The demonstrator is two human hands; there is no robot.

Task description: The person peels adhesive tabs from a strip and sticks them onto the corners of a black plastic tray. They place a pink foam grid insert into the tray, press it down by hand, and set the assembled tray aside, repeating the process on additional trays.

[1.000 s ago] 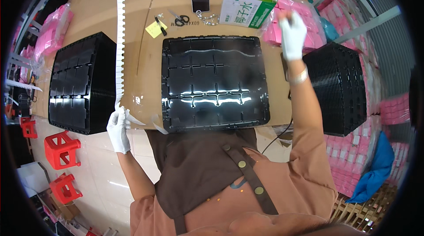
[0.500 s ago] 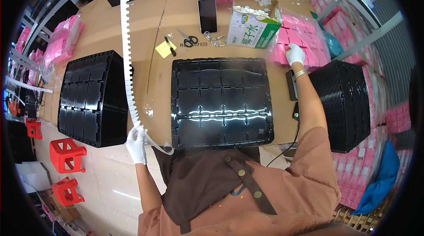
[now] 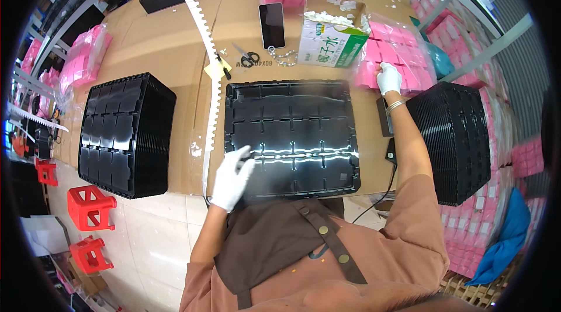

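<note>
A black moulded plastic tray point(image 3: 292, 134) with a grid of compartments lies in front of me. My left hand point(image 3: 231, 179), in a white glove, is over its near left corner, fingers apart and holding nothing. I cannot tell whether it touches the tray. Just left of that hand runs a long white strip point(image 3: 214, 114) with a toothed edge, coming down from the top of the view. My right hand point(image 3: 389, 80), also gloved, reaches to the plastic-wrapped pink blocks point(image 3: 390, 49) at the right. Its fingers are closed at their near edge; what they grip is hidden.
Stacks of black trays stand at the left point(image 3: 125, 137) and right point(image 3: 453, 142). Farther back lie scissors point(image 3: 250, 59), a pen point(image 3: 224, 68), a phone point(image 3: 272, 26) and an open carton point(image 3: 333, 43) with white scraps. Red stools point(image 3: 90, 207) stand on the floor at left.
My left hand has let go of the white strip and moved right over the tray's corner. The strip has swung rightward. My right hand has shifted slightly nearer, its fingers still at the pink blocks.
</note>
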